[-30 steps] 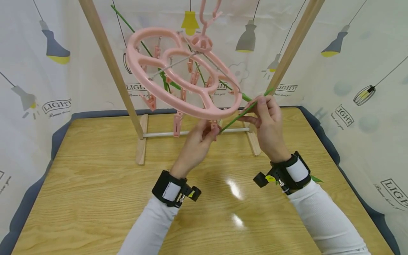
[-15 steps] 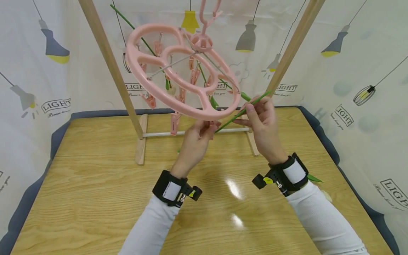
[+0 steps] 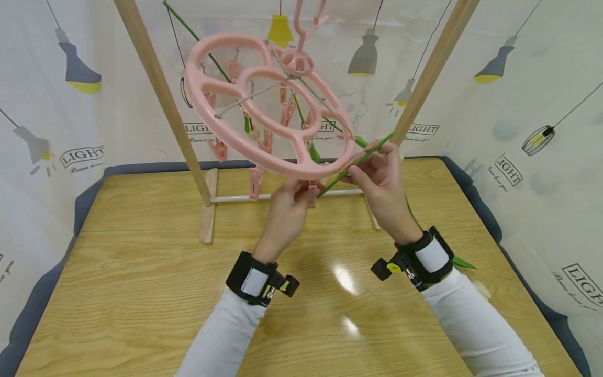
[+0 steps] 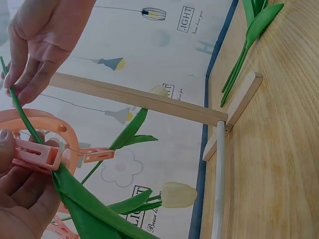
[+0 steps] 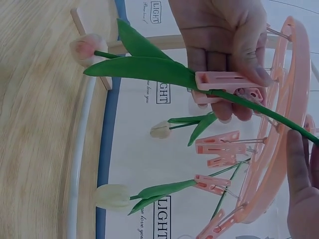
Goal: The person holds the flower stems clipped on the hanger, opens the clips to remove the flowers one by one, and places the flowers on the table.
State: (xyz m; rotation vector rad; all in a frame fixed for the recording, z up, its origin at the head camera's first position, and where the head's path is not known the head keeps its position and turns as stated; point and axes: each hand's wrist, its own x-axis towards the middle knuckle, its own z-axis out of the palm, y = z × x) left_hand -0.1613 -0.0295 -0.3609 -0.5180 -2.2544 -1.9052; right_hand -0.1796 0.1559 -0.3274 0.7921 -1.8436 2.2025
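My left hand point(image 3: 286, 212) pinches a pink clothespin point(image 4: 37, 154) under the near rim of a pink round clip hanger point(image 3: 270, 154). An artificial tulip point(image 5: 139, 69) with a pinkish white head hangs there, its green stem crossing the clothespin's jaw end. Farther up that stem, my right hand point(image 3: 379, 180) pinches it between thumb and fingers, just right of the hanger's rim. The left wrist view shows this stem running from the right hand down to the clothespin. Pale tulips point(image 5: 112, 197) hang from other clothespins point(image 5: 212, 183) on the hanger.
Wooden posts point(image 3: 162, 99) of a stand rise on both sides, joined low by a white bar point(image 3: 235, 199). More green-leaved tulips point(image 4: 259, 25) lie on the wooden table point(image 3: 141, 293) at the right, partly behind my right arm. A lamp-printed cloth point(image 3: 499, 104) surrounds the table.
My right hand has moved left and slightly down along the stem. The left hand and its clothespin have shifted slightly left, and the hanger's left side has risen a little.
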